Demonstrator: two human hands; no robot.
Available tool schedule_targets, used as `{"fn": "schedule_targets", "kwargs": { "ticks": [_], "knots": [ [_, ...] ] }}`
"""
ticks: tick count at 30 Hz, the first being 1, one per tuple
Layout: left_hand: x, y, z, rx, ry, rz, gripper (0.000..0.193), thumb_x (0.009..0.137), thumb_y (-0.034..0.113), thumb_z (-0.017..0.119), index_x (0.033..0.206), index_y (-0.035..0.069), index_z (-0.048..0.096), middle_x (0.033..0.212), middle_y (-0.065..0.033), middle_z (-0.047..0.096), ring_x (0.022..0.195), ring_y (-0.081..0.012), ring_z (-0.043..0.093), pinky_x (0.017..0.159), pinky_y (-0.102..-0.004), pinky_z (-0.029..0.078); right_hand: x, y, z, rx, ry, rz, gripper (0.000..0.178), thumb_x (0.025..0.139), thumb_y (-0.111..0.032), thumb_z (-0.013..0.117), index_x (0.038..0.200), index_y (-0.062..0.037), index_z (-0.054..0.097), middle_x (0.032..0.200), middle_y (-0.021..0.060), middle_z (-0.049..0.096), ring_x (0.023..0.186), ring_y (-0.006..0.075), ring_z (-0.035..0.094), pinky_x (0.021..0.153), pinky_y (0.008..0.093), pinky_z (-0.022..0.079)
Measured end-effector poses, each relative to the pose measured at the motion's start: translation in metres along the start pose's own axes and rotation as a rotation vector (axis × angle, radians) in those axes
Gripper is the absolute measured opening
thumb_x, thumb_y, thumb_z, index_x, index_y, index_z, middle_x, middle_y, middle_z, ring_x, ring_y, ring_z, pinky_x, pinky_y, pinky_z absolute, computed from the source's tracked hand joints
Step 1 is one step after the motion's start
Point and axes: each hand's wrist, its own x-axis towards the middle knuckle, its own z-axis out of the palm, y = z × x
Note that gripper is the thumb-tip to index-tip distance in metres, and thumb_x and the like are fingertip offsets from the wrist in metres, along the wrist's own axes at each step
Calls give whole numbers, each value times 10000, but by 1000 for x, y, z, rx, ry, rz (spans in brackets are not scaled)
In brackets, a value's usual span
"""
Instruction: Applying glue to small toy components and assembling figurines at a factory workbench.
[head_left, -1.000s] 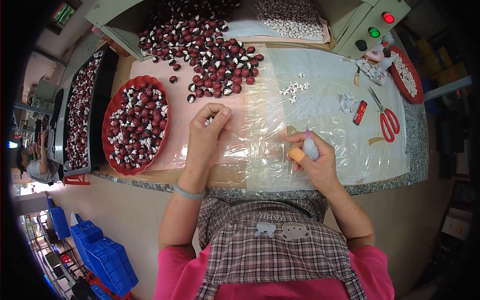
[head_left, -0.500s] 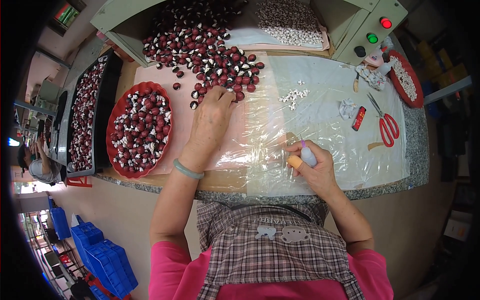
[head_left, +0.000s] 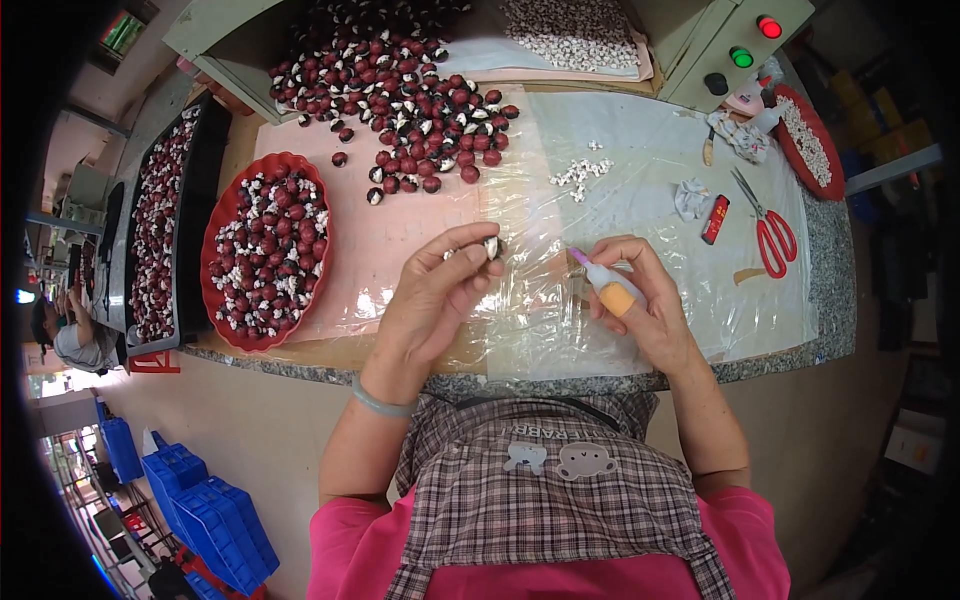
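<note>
Between the thumb and fingertips of my left hand [head_left: 432, 300] is a small ball [head_left: 491, 247], its black and white part showing. My right hand [head_left: 655, 315] is wrapped round a small clear squeeze bottle [head_left: 599, 274] with a purple tip. The tip points up and left toward the ball, a short gap apart. An orange cover [head_left: 617, 299] sits on my right thumb. Beyond my left hand lies a heap of dark red balls [head_left: 440, 140] with black and white parts. Small white pieces [head_left: 582, 175] lie in a loose cluster farther off, between my hands.
At the left stand a red scalloped basket [head_left: 211, 290] of balls and white pieces and a black tray [head_left: 190, 250]. To the right lie red-handled scissors [head_left: 775, 245], a red lighter-like object [head_left: 715, 219] and crumpled tissue [head_left: 691, 198]. A metal housing [head_left: 700, 60] rises at the back.
My left hand has come back from the heap toward me, now with a ball in its fingertips. The bottle in my right hand has tilted, its tip swinging left toward the ball.
</note>
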Motion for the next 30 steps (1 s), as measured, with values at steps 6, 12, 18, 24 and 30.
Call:
{"fn": "schedule_targets", "kwargs": {
  "ticks": [6, 12, 18, 24, 30],
  "knots": [
    [-14, -24, 0, -26, -95, -64, 275, 912, 72, 605, 1166, -32, 587, 1022, -149, 636, 826, -155, 611, 679, -198, 508, -2, -3, 4, 120, 201, -84, 306, 871, -113, 692, 1118, -3, 549, 936, 87, 652, 652, 84, 594, 492, 175, 428],
    [-18, -29, 7, 25, -118, -36, 271, 897, 70, 628, 1150, -22, 597, 1005, -127, 632, 843, -160, 608, 708, -209, 493, -7, -18, 13, -57, 280, -246, 375, 882, -103, 674, 1199, 11, 510, 973, 116, 646, 704, 103, 604, 586, 209, 495],
    [-18, -31, 7, 34, -132, -34, 267, 890, 48, 632, 1141, -31, 589, 960, -88, 618, 863, -151, 615, 732, -207, 505, -14, -20, 13, -220, 238, -353, 398, 913, -125, 630, 1255, 31, 499, 978, 127, 654, 725, 116, 613, 629, 231, 511],
    [-18, -31, 6, 31, -147, -55, 262, 894, 27, 615, 1145, -39, 580, 950, -82, 610, 857, -148, 621, 740, -209, 517, -14, -16, 14, -347, 233, -440, 379, 897, -92, 637, 1235, 38, 528, 968, 142, 668, 725, 119, 629, 631, 231, 516],
    [-18, -31, 5, 26, -140, -64, 258, 893, 20, 614, 1142, -38, 578, 936, -84, 614, 856, -148, 627, 737, -210, 524, -15, -16, 12, -448, 202, -406, 397, 919, -137, 612, 1254, 37, 490, 984, 163, 658, 745, 136, 609, 621, 242, 510]
  ]
}}
